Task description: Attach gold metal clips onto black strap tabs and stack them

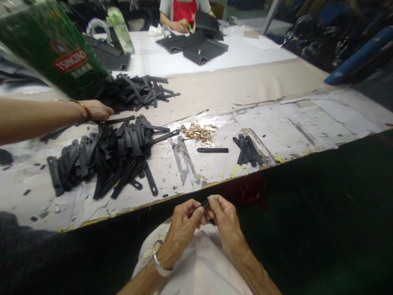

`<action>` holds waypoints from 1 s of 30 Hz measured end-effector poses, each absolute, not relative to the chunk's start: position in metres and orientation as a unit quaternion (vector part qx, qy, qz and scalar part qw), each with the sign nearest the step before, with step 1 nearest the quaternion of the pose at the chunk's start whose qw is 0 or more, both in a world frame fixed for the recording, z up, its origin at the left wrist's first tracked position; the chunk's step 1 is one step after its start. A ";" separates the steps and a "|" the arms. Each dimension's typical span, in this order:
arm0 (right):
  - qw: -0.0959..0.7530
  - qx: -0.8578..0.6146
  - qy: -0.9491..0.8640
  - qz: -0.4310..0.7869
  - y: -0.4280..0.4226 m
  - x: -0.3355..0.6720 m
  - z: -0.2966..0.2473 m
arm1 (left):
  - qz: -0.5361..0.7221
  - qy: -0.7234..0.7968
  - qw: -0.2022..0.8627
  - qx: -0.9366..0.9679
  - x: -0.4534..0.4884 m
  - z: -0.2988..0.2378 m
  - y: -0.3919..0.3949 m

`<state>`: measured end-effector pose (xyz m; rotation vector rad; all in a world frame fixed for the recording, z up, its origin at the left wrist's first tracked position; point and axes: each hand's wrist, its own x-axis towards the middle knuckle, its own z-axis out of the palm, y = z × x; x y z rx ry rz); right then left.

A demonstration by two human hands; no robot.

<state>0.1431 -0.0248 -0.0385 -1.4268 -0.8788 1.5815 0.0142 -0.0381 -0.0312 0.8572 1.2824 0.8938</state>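
Black strap [206, 203] is pinched between both hands, below the near edge of the desk [307, 119] and above the pale cloth [196, 262] over the lap. Left hand [184, 223] and right hand [225, 221] meet at the thumbs, fingers closed narrowly on the small dark piece. It is held close to the body, probably so both thumbs can bear on one end. Whether a buckle is on it I cannot tell, since the fingers cover most of it. Stock on the desk lies sorted by kind, within reach: a large heap of straps [104, 157] at left, brass buckles [198, 132] in the middle, a lone strap [212, 150] and a small bundle [247, 150] at right. A co-worker's hand [96, 110] rests beside the far heap [135, 92].
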 end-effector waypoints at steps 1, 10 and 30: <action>0.408 -0.559 -0.350 0.632 -0.025 0.143 -0.037 | 0.397 0.563 0.624 0.370 0.016 -0.032 -0.037; 0.454 -0.535 -0.331 0.631 -0.022 0.140 -0.028 | 0.414 0.562 0.612 0.372 0.031 -0.029 -0.031; 0.469 -0.559 -0.362 0.580 0.043 0.160 -0.006 | 0.499 0.514 0.650 0.254 0.066 -0.012 0.022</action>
